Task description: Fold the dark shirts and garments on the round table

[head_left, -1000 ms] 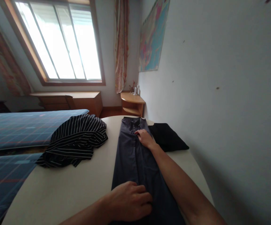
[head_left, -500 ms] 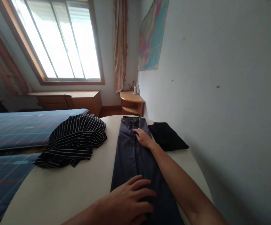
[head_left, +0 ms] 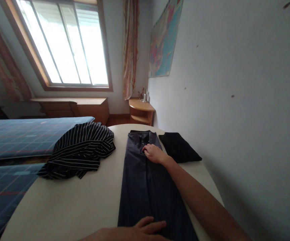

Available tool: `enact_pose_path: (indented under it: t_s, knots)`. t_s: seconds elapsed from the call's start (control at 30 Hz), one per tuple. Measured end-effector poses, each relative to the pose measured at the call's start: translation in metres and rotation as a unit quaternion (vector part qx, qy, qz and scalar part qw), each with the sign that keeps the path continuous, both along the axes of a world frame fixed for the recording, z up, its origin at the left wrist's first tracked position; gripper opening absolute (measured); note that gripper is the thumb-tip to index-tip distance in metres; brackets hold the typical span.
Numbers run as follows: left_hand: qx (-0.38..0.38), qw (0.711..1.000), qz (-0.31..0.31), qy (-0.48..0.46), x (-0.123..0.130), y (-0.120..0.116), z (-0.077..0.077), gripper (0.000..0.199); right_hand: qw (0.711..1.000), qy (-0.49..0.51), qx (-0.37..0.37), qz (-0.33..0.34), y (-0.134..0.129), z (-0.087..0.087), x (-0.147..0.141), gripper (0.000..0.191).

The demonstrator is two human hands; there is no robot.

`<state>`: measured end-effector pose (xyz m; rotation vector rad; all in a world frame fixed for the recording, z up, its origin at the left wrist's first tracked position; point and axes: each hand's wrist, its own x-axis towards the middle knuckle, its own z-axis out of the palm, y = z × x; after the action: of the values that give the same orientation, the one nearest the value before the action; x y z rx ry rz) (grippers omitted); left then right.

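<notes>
Dark grey-blue trousers (head_left: 137, 180) lie lengthwise on the pale round table, waistband at the far end and legs running towards me. My right hand (head_left: 156, 154) is at the front of them, just below the waistband by the fly, with its fingers curled onto the cloth. Near the bottom edge of the view, my left hand (head_left: 147, 230) is over the legs, fingers stretched out and partly cut off by the frame. A folded black garment (head_left: 178, 147) lies to the right of the waistband.
A black-and-white striped garment (head_left: 81, 150) lies crumpled across the left edge of the table (head_left: 84, 204) and the blue plaid bedding (head_left: 34, 137). A white wall (head_left: 247, 134) runs along the right. Behind stand a wooden corner shelf (head_left: 141, 105) and a low cabinet (head_left: 92, 103).
My right hand and the trousers' waistband have shifted slightly towards me. My left hand has moved down and nearer, partly leaving the view. The striped and black garments stay put.
</notes>
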<state>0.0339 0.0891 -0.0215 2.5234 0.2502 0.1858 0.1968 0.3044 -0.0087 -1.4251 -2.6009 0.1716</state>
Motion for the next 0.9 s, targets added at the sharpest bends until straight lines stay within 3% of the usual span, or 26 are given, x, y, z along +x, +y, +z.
enact_pose_path:
  t_s: [0.07, 0.17, 0.27, 0.37, 0.53, 0.9]
  knots:
    - [-0.01, 0.999, 0.026, -0.023, -0.003, 0.011, 0.02, 0.047, 1.0, 0.005, 0.0, -0.01, -0.002, 0.005, -0.005, 0.029]
    - [0.09, 0.969, 0.229, -0.02, -0.012, 0.047, 0.033, 0.039, 0.998, 0.012, 0.002, -0.059, 0.004, 0.01, -0.015, 0.027]
    - [0.189, 0.911, 0.366, -0.024, -0.026, 0.092, 0.018, 0.038, 0.992, 0.019, 0.0, -0.125, 0.017, 0.012, -0.029, 0.028]
    - [0.217, 0.871, 0.438, -0.041, -0.038, 0.121, -0.004, 0.044, 0.984, 0.04, 0.01, -0.172, 0.033, 0.013, -0.042, 0.03]
    - [0.176, 0.863, 0.471, -0.037, -0.047, 0.128, -0.02, 0.052, 0.974, 0.08, 0.039, -0.208, 0.058, 0.009, -0.061, 0.037]
    - [0.137, 0.878, 0.457, 0.023, -0.047, 0.125, -0.016, 0.065, 0.957, 0.134, 0.01, -0.257, 0.101, -0.002, -0.081, 0.031]
